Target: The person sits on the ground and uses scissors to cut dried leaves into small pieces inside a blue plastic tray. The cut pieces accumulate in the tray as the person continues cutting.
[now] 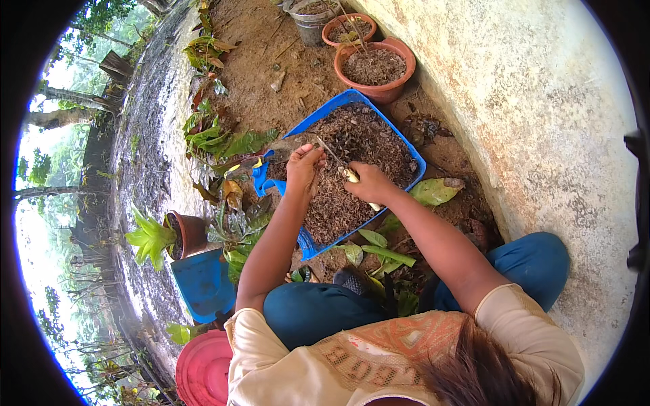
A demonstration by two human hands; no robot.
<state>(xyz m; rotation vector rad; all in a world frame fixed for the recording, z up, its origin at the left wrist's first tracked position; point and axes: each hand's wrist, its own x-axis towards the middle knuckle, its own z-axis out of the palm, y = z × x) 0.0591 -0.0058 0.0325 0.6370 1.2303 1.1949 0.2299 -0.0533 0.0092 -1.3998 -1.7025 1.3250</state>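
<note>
My right hand (373, 182) is closed around the pale handle of a knife (351, 175). Its thin blade (331, 151) points away from me and to the left. The fingertips of my left hand (304, 170) are drawn together beside the blade's tip; whatever may be between them is too small to make out. Both hands are over a blue plastic tub (393, 124) with a broken left side. Loose brown potting mix (335, 215) fills it, with a darker hollow near the far end.
Terracotta-coloured pots (376, 91) stand beyond the tub, along a stained wall (508, 101) on the right. Leafy cuttings (210, 134) lie on the left. Nearer me are a potted bromeliad (152, 238), a blue plastic container (203, 284) and a red round plastic item (203, 370).
</note>
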